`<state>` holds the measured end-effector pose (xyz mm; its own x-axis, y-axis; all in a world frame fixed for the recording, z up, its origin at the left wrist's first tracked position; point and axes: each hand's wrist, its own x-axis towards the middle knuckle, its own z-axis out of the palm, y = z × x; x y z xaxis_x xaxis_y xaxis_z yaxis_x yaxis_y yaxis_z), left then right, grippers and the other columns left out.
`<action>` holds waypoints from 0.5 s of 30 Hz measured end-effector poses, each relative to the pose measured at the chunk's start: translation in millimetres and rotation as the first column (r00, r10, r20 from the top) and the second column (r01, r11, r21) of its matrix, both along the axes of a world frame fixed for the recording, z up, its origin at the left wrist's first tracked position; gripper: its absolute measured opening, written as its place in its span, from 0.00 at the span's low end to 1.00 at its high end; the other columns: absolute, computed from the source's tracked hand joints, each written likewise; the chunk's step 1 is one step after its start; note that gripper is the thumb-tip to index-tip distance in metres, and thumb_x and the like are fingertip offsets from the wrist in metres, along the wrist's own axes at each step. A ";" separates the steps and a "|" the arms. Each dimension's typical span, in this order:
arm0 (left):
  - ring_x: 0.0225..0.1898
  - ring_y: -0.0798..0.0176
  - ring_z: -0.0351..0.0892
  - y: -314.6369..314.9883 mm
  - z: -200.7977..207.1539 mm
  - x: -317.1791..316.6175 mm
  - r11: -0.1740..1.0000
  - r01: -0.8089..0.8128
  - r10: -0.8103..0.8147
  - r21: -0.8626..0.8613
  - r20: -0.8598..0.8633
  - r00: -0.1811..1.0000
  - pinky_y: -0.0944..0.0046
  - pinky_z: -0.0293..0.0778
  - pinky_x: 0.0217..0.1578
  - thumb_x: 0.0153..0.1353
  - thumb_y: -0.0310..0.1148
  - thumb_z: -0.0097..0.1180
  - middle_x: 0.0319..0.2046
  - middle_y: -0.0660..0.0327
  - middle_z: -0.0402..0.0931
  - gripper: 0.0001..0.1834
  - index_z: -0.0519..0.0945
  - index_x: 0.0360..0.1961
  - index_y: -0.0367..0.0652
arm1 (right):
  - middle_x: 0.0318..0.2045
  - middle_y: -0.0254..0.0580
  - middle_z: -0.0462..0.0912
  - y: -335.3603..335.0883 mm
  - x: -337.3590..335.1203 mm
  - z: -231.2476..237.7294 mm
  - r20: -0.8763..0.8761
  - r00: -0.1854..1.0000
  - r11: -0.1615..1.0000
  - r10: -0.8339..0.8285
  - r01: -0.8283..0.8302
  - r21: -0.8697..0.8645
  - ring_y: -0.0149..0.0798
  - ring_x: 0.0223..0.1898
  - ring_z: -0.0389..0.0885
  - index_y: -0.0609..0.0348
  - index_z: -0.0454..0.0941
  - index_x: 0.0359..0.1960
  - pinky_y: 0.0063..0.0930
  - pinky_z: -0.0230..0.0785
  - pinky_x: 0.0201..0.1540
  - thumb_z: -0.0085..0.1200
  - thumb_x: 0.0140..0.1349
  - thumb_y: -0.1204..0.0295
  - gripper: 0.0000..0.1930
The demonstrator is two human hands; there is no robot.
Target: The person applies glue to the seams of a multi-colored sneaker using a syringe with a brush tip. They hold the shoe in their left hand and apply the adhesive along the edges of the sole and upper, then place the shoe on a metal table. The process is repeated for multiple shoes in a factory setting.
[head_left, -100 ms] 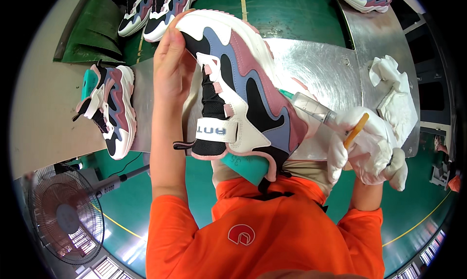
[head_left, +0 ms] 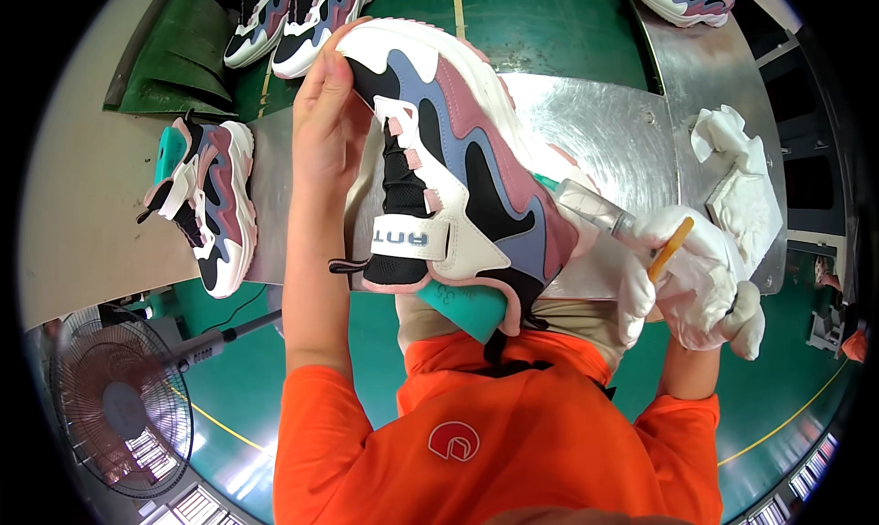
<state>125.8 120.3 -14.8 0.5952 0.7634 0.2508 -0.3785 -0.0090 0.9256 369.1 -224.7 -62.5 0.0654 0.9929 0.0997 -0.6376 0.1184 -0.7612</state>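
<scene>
Held sneaker [head_left: 476,182] shifted slightly; fan [head_left: 124,410] at left; cloth [head_left: 746,191] right

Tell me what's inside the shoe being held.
A teal block sticks out of the opening of the shoe; everything deeper inside is covered and can't be seen.

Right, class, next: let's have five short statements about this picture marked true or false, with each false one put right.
1. The left hand holds a sneaker by its toe end. True.
2. The right hand holds a syringe with a green tip. True.
3. The right hand is bare. False: it wears a white glove.
4. A turquoise insert shows at the sneaker's opening. True.
5. A fan stands at the upper right. False: the fan is at lower left.
</scene>
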 end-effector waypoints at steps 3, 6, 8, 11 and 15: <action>0.55 0.66 0.75 -1.1 0.4 1.4 0.999 -0.026 0.027 0.023 -0.042 0.999 0.69 0.67 0.55 0.74 0.43 0.40 0.55 0.57 0.75 0.26 0.67 0.64 0.35 | 0.66 0.77 0.56 -13.5 -0.9 -2.0 -0.022 0.998 0.998 -0.055 0.054 -0.026 0.62 0.68 0.59 0.86 0.74 0.45 0.48 0.63 0.61 0.73 0.42 0.58 0.39; 0.57 0.62 0.73 1.5 -0.9 -1.0 1.000 0.015 -0.015 -0.011 0.018 1.000 0.61 0.67 0.59 0.72 0.41 0.47 0.55 0.57 0.74 0.24 0.69 0.62 0.35 | 0.62 0.75 0.58 -20.3 -4.5 0.6 -0.046 0.990 0.988 -0.135 0.131 -0.084 0.62 0.64 0.60 0.86 0.74 0.44 0.49 0.63 0.57 0.74 0.39 0.60 0.38; 0.57 0.62 0.73 2.3 -2.8 0.1 1.000 0.014 -0.013 -0.016 0.022 1.000 0.62 0.67 0.59 0.72 0.41 0.46 0.55 0.57 0.74 0.24 0.69 0.62 0.35 | 0.52 0.70 0.62 -17.5 -9.4 7.9 0.022 0.984 0.976 -0.176 0.177 -0.127 0.58 0.52 0.64 0.83 0.72 0.45 0.47 0.66 0.46 0.73 0.38 0.54 0.42; 0.57 0.63 0.74 0.4 -2.4 1.5 1.000 -0.003 0.003 -0.030 0.007 1.000 0.62 0.68 0.59 0.72 0.41 0.46 0.55 0.57 0.75 0.24 0.69 0.61 0.35 | 0.31 0.59 0.71 5.8 -26.5 36.7 0.165 0.963 0.953 -0.211 0.241 -0.184 0.50 0.28 0.74 0.78 0.66 0.49 0.42 0.73 0.23 0.71 0.36 0.41 0.51; 0.56 0.64 0.74 2.1 -3.3 0.0 0.999 -0.021 0.021 -0.049 0.006 1.000 0.63 0.68 0.58 0.72 0.40 0.46 0.54 0.57 0.75 0.23 0.69 0.61 0.35 | 0.26 0.57 0.75 35.0 -40.7 65.9 0.115 0.989 0.982 -0.093 0.110 -0.151 0.49 0.21 0.78 0.78 0.63 0.52 0.41 0.76 0.18 0.73 0.32 0.40 0.56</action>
